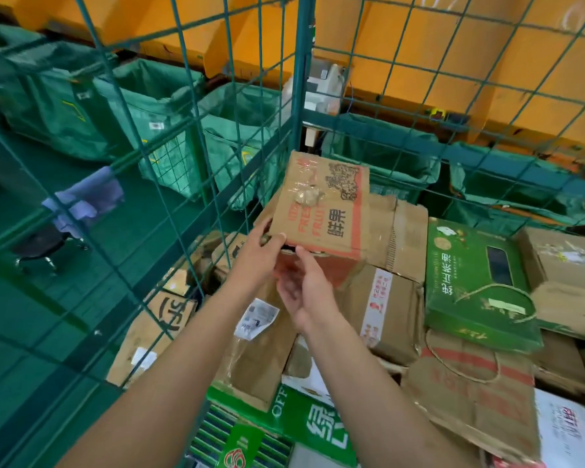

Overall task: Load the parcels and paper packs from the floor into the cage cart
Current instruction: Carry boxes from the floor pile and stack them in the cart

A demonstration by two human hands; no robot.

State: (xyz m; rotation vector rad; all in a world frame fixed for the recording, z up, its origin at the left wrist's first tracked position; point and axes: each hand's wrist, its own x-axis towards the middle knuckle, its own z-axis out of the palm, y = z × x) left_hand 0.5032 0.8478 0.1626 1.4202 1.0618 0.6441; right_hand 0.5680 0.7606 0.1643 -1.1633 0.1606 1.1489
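Left hand (255,255) pinches a brown cardboard fruit box (321,206) at the far-left corner of the parcel-filled green wire cage cart (299,96); right hand (306,288) hovers, fingers spread.

green sack bins (156,106) in a row | chair (44,248) | orange chutes (419,62) above

Two bare forearms enter from the bottom edge, ending in the left hand (255,256) and the right hand (306,292). No sleeve, cuff, glove, watch, bracelet or ring shows on either arm from the elbow area to the fingertips. The fingernails that can be seen are short and unpainted, and nothing more of the person, such as clothing on the upper arms or torso, comes into view.
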